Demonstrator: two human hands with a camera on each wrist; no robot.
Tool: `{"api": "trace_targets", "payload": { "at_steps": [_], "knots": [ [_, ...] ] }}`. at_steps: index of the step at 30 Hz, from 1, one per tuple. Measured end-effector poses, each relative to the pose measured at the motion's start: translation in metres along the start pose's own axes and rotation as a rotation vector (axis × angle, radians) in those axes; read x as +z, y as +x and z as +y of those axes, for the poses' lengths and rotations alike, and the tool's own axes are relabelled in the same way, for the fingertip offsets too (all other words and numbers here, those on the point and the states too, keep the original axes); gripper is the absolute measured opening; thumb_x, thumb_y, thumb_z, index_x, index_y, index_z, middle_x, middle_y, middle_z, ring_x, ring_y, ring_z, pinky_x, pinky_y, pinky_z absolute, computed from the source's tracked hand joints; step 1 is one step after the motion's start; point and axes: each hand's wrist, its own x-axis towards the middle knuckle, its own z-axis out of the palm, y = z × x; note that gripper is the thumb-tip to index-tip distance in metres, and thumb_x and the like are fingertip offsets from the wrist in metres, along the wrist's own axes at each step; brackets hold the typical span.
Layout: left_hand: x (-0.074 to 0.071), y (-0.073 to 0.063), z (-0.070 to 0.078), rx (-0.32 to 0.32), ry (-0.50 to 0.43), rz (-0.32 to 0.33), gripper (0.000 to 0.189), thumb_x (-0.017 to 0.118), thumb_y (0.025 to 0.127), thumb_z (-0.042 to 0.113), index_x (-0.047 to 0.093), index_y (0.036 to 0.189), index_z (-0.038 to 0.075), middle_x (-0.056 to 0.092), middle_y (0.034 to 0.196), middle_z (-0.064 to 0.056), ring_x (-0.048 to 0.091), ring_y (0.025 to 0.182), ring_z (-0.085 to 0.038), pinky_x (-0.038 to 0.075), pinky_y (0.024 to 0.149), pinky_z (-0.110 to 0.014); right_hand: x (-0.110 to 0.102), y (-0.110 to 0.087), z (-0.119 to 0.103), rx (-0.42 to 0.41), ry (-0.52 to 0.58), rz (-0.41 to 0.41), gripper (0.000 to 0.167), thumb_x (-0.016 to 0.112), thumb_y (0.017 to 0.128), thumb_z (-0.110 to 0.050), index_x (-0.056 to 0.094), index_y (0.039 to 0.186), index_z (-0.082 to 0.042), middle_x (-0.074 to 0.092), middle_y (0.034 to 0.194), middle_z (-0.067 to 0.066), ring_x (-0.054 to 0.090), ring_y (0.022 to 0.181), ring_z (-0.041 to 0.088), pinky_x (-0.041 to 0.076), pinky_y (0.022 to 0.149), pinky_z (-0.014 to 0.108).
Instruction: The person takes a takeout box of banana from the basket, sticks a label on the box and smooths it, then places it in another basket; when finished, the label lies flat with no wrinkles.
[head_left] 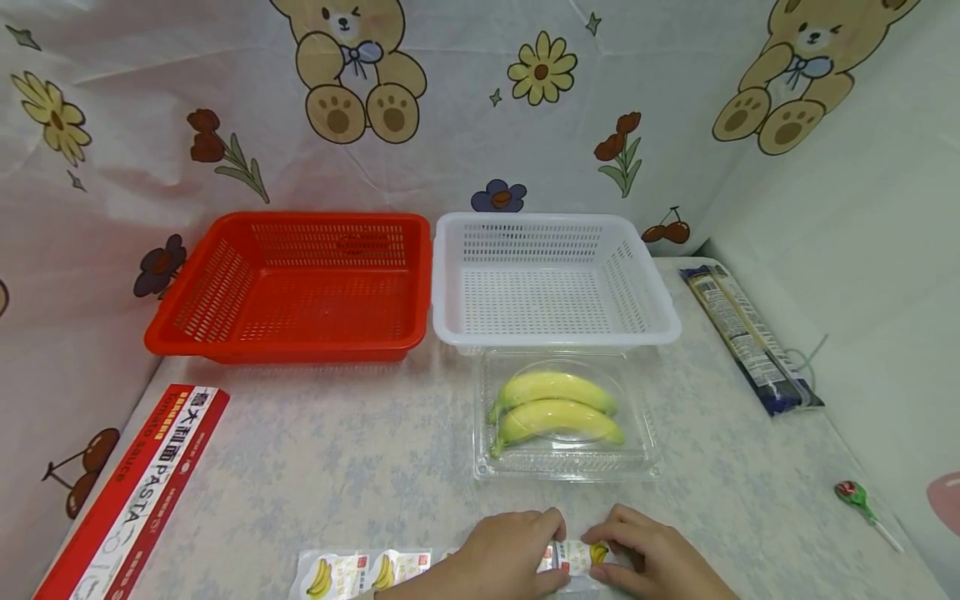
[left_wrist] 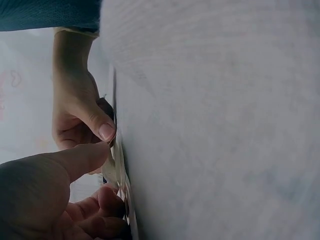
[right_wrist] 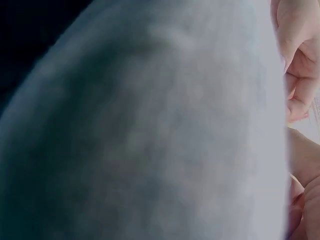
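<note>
At the near edge of a pale desk [head_left: 360, 467], we see a strip of banana-printed labels [head_left: 360, 573] lying crosswise, its middle hidden by a person's left hand [head_left: 506, 546]. The left hand pinches the strip between thumb and curled fingers; just beside it, the right hand [head_left: 652, 554] pinches the strip near its right end. In the left wrist view we find both thumbs close together at the strip's edge, below a dark teal sleeve [left_wrist: 50, 15]; blurred fabric fills most of the right wrist view.

Just beyond the hands, two yellow bananas [head_left: 561, 419], green at the stem, lie side by side in a clear plastic container [head_left: 642, 437]. Behind it stands a white basket [head_left: 555, 339], next to a red basket [head_left: 300, 350]. At left we read "PASTA" on a long red-and-white box [head_left: 138, 487]; along the right side lie a dark-ended packet [head_left: 750, 337] and, nearer us, a lollipop [head_left: 866, 510] with a green-and-red wrapper.

The desk's surface is whitish, mottled with faint blue-grey. Around it we see a white, lightly creased backdrop [head_left: 465, 92] printed with winking bears, flowers and cherries, and a plainer pale side at right.
</note>
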Motion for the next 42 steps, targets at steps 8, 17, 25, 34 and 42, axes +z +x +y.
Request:
{"api": "trace_targets", "payload": {
  "at_steps": [8, 17, 25, 34, 42],
  "knots": [
    [-0.0002, 0.0013, -0.0005, -0.003, -0.028, 0.061, 0.029, 0.075, 0.087, 0.039, 0.061, 0.108, 0.025, 0.057, 0.075, 0.018, 0.048, 0.066, 0.008, 0.04, 0.058, -0.015, 0.0006, 0.0015, -0.0041, 0.085, -0.038, 0.002, 0.023, 0.072, 0.088, -0.037, 0.069, 0.111, -0.03, 0.053, 0.093, -0.018, 0.042, 0.065, -0.01, 0.043, 0.052, 0.014],
    [0.0001, 0.004, -0.002, 0.008, 0.03, 0.092, 0.034, 0.076, 0.086, 0.04, 0.063, 0.111, 0.022, 0.063, 0.084, 0.015, 0.051, 0.067, 0.006, 0.043, 0.06, -0.015, 0.0006, 0.0045, -0.0047, 0.121, -0.053, -0.005, 0.025, 0.07, 0.089, -0.042, 0.07, 0.111, -0.03, 0.053, 0.094, -0.019, 0.044, 0.067, -0.01, 0.044, 0.054, 0.014],
    [-0.0007, 0.0043, -0.0038, 0.021, 0.028, 0.1, 0.034, 0.076, 0.085, 0.042, 0.062, 0.11, 0.023, 0.059, 0.078, 0.017, 0.047, 0.064, 0.007, 0.041, 0.06, -0.015, 0.0065, 0.0058, -0.0026, 0.011, -0.108, 0.113, 0.021, 0.075, 0.088, -0.029, 0.069, 0.107, -0.033, 0.053, 0.092, -0.02, 0.041, 0.065, -0.012, 0.041, 0.052, 0.012],
    [-0.0028, 0.0035, -0.0028, 0.029, -0.1, 0.12, 0.025, 0.073, 0.089, 0.035, 0.066, 0.109, 0.021, 0.054, 0.072, 0.02, 0.043, 0.061, 0.009, 0.038, 0.058, -0.012, 0.0069, 0.0072, -0.0044, 0.015, -0.122, 0.128, 0.02, 0.075, 0.087, -0.028, 0.068, 0.105, -0.034, 0.053, 0.091, -0.022, 0.039, 0.063, -0.012, 0.04, 0.051, 0.012],
    [-0.0047, 0.0054, -0.0012, -0.017, -0.26, 0.12, 0.01, 0.071, 0.089, 0.022, 0.071, 0.099, 0.02, 0.06, 0.072, 0.021, 0.048, 0.063, 0.01, 0.042, 0.059, -0.013, 0.0077, 0.0065, -0.0033, -0.005, -0.11, 0.127, 0.024, 0.076, 0.086, -0.026, 0.068, 0.108, -0.032, 0.053, 0.093, -0.02, 0.04, 0.064, -0.012, 0.04, 0.051, 0.012]
  ]
}}
